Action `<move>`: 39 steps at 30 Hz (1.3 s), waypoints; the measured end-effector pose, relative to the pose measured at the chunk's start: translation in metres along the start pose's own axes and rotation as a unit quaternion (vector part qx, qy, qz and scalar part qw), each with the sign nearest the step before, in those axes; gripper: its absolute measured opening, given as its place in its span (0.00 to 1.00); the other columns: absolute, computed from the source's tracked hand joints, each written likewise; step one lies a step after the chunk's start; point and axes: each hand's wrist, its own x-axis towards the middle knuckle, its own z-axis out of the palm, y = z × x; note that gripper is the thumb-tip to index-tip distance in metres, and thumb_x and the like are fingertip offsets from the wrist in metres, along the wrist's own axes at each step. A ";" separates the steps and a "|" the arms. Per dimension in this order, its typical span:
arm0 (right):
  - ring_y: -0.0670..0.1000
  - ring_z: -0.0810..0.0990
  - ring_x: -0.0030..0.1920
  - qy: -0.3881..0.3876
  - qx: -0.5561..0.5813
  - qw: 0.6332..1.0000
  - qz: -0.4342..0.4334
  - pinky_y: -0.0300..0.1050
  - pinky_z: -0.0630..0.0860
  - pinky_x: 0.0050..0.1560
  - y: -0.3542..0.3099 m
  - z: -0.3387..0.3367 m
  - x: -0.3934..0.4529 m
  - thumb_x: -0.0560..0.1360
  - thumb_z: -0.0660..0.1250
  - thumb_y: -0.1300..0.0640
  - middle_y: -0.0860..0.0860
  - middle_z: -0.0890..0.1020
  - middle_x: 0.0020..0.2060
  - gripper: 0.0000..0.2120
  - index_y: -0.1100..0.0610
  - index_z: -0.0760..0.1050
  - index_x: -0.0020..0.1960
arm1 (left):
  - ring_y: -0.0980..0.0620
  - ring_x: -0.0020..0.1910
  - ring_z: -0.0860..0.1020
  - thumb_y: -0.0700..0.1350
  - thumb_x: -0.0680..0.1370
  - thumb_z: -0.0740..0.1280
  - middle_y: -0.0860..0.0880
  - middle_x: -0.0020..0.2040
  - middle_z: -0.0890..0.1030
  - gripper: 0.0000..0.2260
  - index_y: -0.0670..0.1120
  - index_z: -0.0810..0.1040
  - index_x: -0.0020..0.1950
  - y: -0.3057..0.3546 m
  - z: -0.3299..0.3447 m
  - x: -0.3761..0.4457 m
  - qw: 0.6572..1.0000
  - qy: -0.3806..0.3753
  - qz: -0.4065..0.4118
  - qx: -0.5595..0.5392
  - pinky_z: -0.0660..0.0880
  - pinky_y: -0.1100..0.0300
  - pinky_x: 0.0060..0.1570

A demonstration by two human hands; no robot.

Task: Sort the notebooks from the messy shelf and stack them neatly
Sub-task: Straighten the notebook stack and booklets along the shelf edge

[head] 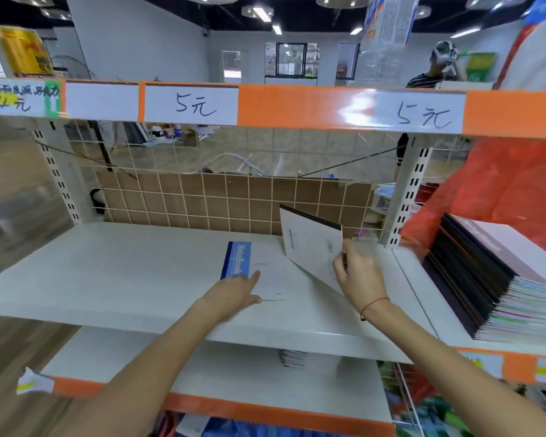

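On white shelf (108,272) | left hand (234,290) flat on blue-spined notebook (249,266) | right hand (356,272) grip — pinches tilted white notebook (312,244)

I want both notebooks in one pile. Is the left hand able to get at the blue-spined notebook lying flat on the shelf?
Probably yes. The left hand already rests on the flat blue-spined notebook, with nothing between them; the right hand holds the other notebook tilted up and aside.

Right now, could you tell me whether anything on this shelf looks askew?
Yes: the white notebook is tilted up off the shelf, pinched by the right hand, while the blue-spined notebook lies flat under the left hand.
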 end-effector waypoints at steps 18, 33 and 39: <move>0.57 0.71 0.32 0.266 0.109 0.957 0.034 0.47 0.59 0.34 0.072 -0.155 0.030 0.73 0.55 0.61 0.59 0.76 0.32 0.14 0.64 0.76 0.51 | 0.39 0.41 0.77 0.39 0.80 0.55 0.40 0.45 0.79 0.14 0.42 0.67 0.66 0.038 -0.050 -0.002 0.949 0.258 -0.053 -0.175 0.74 0.48 0.42; 0.49 0.75 0.43 0.294 0.000 0.933 -0.209 0.31 0.66 0.42 0.210 -0.257 0.029 0.72 0.58 0.70 0.59 0.83 0.43 0.13 0.66 0.76 0.53 | 0.35 0.38 0.79 0.29 0.76 0.59 0.35 0.41 0.80 0.16 0.33 0.73 0.63 0.213 -0.121 0.027 0.802 0.518 -0.033 -0.295 0.65 0.58 0.38; 0.50 0.77 0.52 0.175 -0.005 0.943 -0.283 0.35 0.69 0.58 0.269 -0.218 0.022 0.76 0.56 0.64 0.59 0.83 0.50 0.15 0.63 0.77 0.57 | 0.36 0.38 0.79 0.28 0.76 0.60 0.36 0.44 0.81 0.16 0.34 0.73 0.63 0.254 -0.115 0.022 0.789 0.538 -0.065 -0.289 0.67 0.58 0.38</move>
